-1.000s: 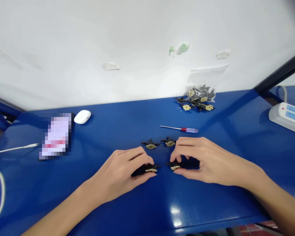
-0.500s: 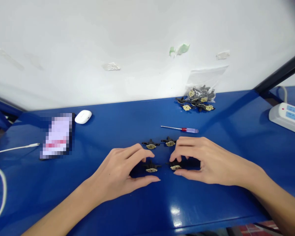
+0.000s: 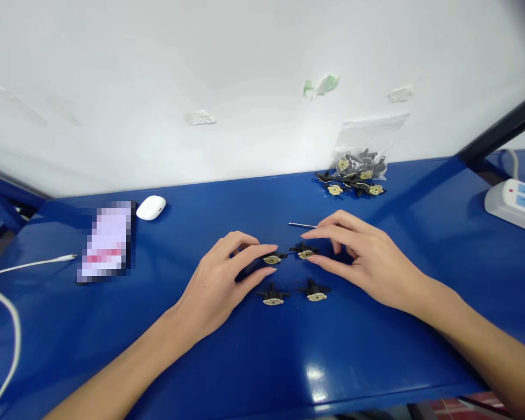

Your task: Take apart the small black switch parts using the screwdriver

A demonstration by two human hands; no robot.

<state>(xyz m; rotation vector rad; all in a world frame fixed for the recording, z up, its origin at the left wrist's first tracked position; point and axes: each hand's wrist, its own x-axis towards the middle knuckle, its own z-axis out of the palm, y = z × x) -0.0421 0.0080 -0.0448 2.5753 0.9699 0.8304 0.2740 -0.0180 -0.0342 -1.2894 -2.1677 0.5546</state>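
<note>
Two small black parts with pale gold, disc-like faces and side arms lie at the back: a left one [image 3: 272, 259] and a right one [image 3: 305, 254]. My left hand [image 3: 227, 274] is around the left one, thumb and forefinger apart at its front and top. Around the right one, my right hand [image 3: 359, 256] has its fingers likewise spread, the thumb close to its face. Whether either hand touches its part is hard to see. Nearer me lie two more such parts, a front-left one [image 3: 273, 294] and a front-right one [image 3: 315, 290], with no hand on them.
A screwdriver's metal shaft [image 3: 301, 225] shows behind my right hand, which hides its handle. Several similar parts [image 3: 354, 185] lie by a clear plastic bag [image 3: 370, 140] at the wall. A phone [image 3: 107, 239], white case [image 3: 151, 207], cable [image 3: 55, 260] and power strip [image 3: 518, 204] sit around the blue table [image 3: 219, 373].
Both hands have moved away from me, from the front pair of parts to the back pair. The front parts now lie uncovered, and my right hand covers the screwdriver's handle.
</note>
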